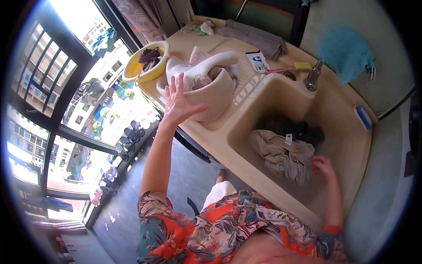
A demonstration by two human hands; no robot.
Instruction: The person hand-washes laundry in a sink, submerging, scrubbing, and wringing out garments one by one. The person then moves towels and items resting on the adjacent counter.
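Observation:
My left hand (179,102) is raised with its fingers spread wide, in front of a bunched white textured cloth (215,90) on the sink's counter. It holds nothing, and whether it touches the cloth I cannot tell. At the sink basin (248,108), my right hand (323,167) is beside the right edge of a wet beige garment (281,154). Its fingers are loosely bent and apart, with no grip on the fabric visible. The garment has small dark lettering and a white label. Behind it, a dark garment (307,132) lies partly under cloudy water.
A yellow basin (166,50) with dark cloths stands at the counter's left end. A grey towel (255,37), a white packet (257,61) and a yellow-headed brush (302,66) lie along the back. Near the tap (314,77) hangs a blue cloth (345,53). A blue-and-white brush (363,117) rests on the right rim.

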